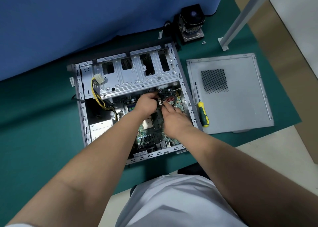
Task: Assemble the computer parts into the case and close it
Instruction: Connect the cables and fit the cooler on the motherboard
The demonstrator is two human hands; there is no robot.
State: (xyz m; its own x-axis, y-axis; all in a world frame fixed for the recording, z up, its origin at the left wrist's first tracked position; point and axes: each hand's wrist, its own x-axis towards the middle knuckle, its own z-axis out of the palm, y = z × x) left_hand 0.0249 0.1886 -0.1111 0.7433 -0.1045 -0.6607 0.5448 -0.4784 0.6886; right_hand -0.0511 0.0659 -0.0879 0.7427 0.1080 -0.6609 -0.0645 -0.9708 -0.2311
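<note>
Both my arms reach into the open computer case [186, 95]; my left hand [146, 104] and right hand [173, 118] pinch a memory stick [160, 104] over the motherboard [151, 135]. Green mat [43, 123], blue partition [86, 20] behind.

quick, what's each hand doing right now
Left hand: fingers curled, gripping a black cable over the motherboard.
Right hand: reaching to the same spot; grip cannot be told.
</note>
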